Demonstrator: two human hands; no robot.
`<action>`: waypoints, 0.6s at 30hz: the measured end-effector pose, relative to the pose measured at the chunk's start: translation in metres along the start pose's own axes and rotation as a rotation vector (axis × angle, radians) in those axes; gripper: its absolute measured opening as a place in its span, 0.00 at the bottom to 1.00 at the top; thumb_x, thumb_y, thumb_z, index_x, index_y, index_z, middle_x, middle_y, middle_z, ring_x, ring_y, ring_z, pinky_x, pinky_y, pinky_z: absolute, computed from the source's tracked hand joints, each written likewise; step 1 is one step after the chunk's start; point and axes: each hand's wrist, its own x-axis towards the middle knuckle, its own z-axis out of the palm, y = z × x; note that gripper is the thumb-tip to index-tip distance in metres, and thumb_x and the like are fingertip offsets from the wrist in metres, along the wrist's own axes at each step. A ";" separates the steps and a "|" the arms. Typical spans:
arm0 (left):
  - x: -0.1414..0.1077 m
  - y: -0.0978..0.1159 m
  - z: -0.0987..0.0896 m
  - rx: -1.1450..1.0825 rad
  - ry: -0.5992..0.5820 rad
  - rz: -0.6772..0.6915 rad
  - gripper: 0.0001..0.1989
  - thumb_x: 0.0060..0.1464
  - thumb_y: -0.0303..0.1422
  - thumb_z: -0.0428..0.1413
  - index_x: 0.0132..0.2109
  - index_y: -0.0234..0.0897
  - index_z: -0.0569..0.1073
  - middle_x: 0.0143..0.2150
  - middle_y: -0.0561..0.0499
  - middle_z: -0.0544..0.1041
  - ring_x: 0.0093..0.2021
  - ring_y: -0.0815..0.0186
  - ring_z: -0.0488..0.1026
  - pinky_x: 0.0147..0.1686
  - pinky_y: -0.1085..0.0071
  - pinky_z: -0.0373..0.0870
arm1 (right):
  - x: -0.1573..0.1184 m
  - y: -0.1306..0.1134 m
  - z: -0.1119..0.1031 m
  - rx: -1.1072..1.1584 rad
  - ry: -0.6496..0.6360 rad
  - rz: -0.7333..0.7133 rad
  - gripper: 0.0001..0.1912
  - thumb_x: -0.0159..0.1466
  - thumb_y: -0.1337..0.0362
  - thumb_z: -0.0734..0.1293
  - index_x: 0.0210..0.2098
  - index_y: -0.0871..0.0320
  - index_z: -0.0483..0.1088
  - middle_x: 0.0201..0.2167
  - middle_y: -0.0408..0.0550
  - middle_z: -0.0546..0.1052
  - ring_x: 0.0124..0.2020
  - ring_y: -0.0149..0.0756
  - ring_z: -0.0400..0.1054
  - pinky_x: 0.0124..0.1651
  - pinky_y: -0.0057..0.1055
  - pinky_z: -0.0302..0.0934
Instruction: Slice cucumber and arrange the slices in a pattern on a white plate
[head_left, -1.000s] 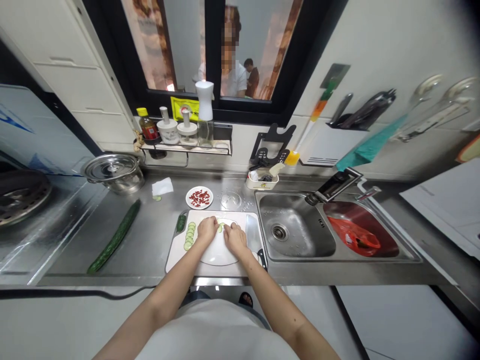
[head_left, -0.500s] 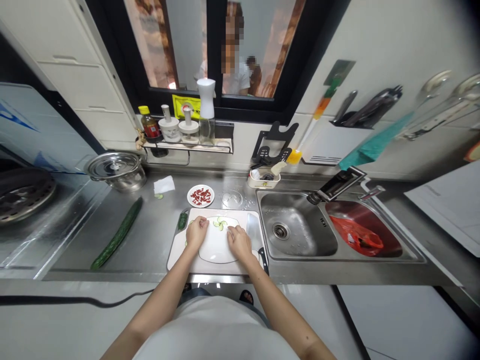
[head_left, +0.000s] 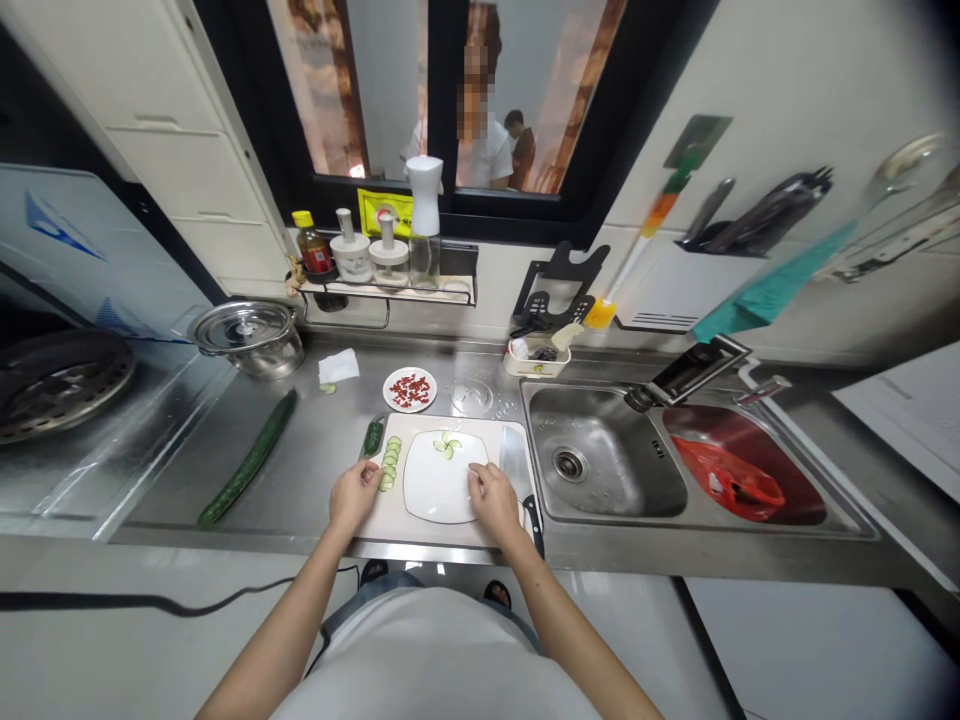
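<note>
A squarish white plate (head_left: pixel 439 493) lies on the pale cutting board (head_left: pixel 382 525), with thin green-edged cucumber slices (head_left: pixel 448 445) fanned near its far side. My left hand (head_left: pixel 355 497) is at the board's left edge, fingers curled together beside a row of overlapping cucumber slices (head_left: pixel 390 463). Over the plate's right rim, my right hand (head_left: pixel 495 502) has its thumb and fingertips drawn together. Whatever either hand pinches is too small or hidden to make out. A cucumber piece (head_left: pixel 373 436) sits at the board's far left corner. The knife (head_left: pixel 516 455) lies along its right side.
A whole cucumber (head_left: pixel 251 460) lies on the steel counter at left, near a lidded pot (head_left: pixel 251 340). Behind the board stands a small plate of chopped red pieces (head_left: pixel 409 390). The double sink (head_left: pixel 600 450) is at right, with a red bag (head_left: pixel 731 480) in one basin.
My left hand has moved left, off the plate to the board's edge, uncovering the row of slices. My right hand has drawn back slightly from the fanned slices. The view has shifted a little.
</note>
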 end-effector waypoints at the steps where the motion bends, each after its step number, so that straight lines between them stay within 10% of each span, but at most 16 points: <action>1: -0.003 -0.003 0.000 0.000 0.000 0.004 0.12 0.57 0.41 0.49 0.42 0.42 0.74 0.37 0.52 0.79 0.37 0.65 0.74 0.32 0.75 0.62 | -0.003 -0.001 0.000 0.014 0.009 -0.010 0.17 0.68 0.64 0.54 0.47 0.58 0.72 0.37 0.50 0.74 0.40 0.34 0.67 0.45 0.26 0.56; 18: -0.014 -0.007 0.007 0.022 -0.026 -0.023 0.14 0.54 0.42 0.52 0.45 0.42 0.72 0.37 0.50 0.77 0.37 0.63 0.73 0.32 0.73 0.61 | -0.020 -0.007 0.001 0.100 0.049 -0.029 0.19 0.68 0.63 0.53 0.46 0.60 0.73 0.39 0.51 0.76 0.40 0.35 0.68 0.45 0.27 0.58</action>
